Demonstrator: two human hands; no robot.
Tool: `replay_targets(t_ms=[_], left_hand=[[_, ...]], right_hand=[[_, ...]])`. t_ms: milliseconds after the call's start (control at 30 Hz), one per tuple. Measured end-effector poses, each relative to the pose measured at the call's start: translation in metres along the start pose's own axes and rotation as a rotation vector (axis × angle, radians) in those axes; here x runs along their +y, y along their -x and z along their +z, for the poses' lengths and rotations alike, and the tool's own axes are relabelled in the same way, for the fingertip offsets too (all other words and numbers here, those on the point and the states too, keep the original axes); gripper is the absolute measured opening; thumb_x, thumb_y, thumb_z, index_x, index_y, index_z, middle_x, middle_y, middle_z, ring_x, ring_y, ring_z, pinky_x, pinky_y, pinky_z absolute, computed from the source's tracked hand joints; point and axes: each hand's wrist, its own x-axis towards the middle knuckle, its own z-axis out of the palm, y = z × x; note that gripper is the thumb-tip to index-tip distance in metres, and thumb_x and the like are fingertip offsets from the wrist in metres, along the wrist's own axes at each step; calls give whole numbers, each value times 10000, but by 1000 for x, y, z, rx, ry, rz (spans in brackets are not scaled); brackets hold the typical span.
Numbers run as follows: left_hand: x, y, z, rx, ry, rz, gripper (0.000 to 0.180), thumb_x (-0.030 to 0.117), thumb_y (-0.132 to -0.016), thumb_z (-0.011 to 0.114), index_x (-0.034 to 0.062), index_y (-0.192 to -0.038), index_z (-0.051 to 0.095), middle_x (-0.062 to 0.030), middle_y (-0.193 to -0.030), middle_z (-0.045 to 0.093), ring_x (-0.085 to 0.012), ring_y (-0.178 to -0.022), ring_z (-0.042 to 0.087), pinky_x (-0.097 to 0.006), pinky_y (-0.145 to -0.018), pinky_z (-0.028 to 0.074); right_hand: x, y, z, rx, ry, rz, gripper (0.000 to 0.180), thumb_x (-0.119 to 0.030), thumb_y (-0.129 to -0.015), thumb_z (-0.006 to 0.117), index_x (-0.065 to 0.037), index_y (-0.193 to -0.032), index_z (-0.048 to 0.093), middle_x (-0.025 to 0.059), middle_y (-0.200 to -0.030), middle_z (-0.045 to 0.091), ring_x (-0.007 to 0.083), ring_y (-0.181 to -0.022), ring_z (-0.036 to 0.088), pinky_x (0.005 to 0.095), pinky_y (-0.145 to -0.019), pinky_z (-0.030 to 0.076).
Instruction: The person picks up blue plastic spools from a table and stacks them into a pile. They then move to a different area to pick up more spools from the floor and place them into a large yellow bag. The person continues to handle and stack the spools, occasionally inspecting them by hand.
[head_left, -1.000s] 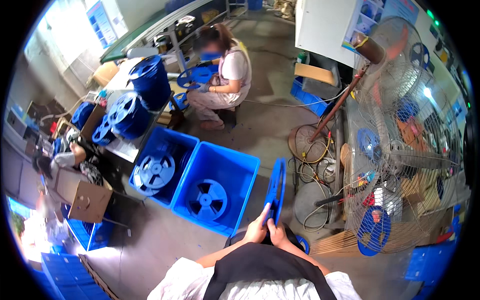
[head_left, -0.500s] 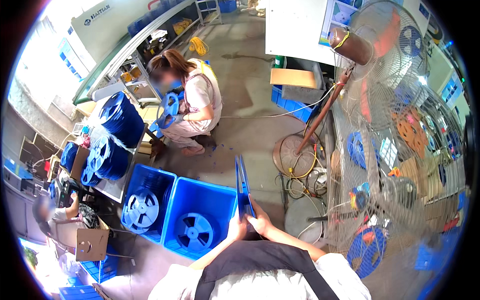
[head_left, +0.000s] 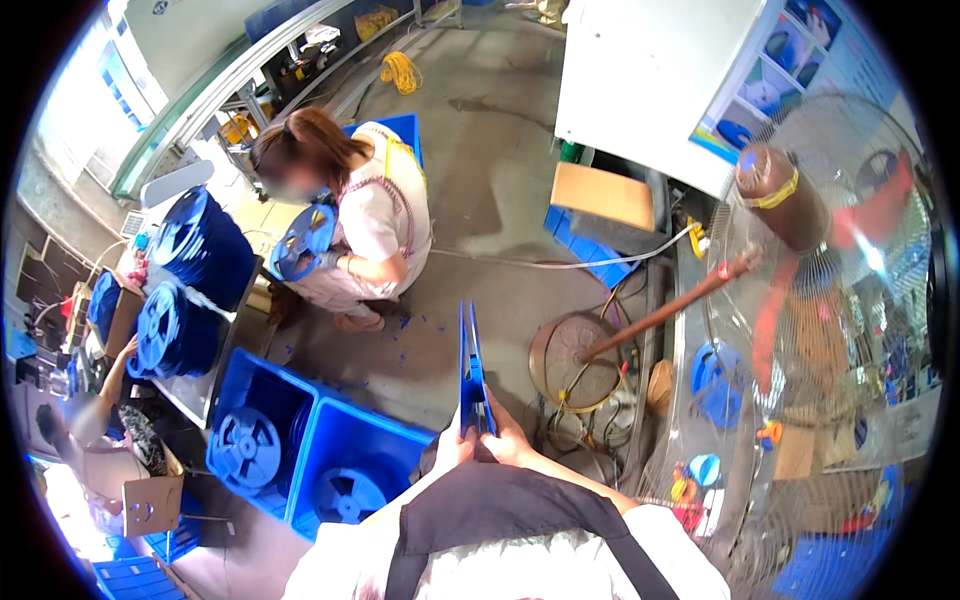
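A blue plastic reel is held upright in front of my body, seen edge-on, with its two flanges showing as thin parallel strips. My left hand is closed on its near left side. On the near right side my right hand grips it too. Two blue bins stand to the left of my hands. The nearer bin has a spoked blue reel inside, partly covered by my left arm. In the farther bin another reel leans beside several stacked ones.
A crouching person holds a blue reel ahead left; another person sits at far left. Stacked blue reels stand on a table. A large caged fan on a pole, with cables round its base, stands at right.
My viewpoint has shifted, so the bins sit lower and farther left in view and the fan looms larger. Both hands keep hold of the reel, now more upright. The seated person's arm has reached up.
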Motion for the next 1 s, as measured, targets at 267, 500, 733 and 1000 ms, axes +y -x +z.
replay_targets(t_ms=[267,500,733,1000], left_hand=[[98,-231,13,-181,11,58,553,-14,-874,461,82,-1410,367,-164,-1180,583,-209,-1088,563,-298,-941,413],[131,-411,27,-103,138,362,581,-2,-890,484,138,-1433,332,-204,-1296,521,-278,-1235,492,-337,-1000,394],[182,-600,5,106,157,176,493,-38,-873,453,40,-1357,406,-174,-1086,624,-222,-987,609,-311,-866,456],[230,-786,-56,408,280,126,323,26,-922,462,-21,-1240,496,-124,-1112,615,-190,-1014,573,-304,-890,433]], right_hand=[[-40,-208,-94,96,-49,2,871,92,-693,521,-94,-1479,194,149,-1453,330,250,-1344,320,325,-1070,289],[-84,-378,-152,64,16,-57,893,79,-703,547,-89,-1487,153,149,-1460,306,235,-1351,312,311,-1070,289],[-158,-600,-195,-119,277,-153,885,20,-683,547,-62,-1480,172,166,-1476,290,247,-1379,278,319,-1102,244],[-189,-832,-189,-316,497,-326,883,-57,-714,585,-162,-1485,168,243,-1472,245,390,-1342,291,427,-1084,303]])
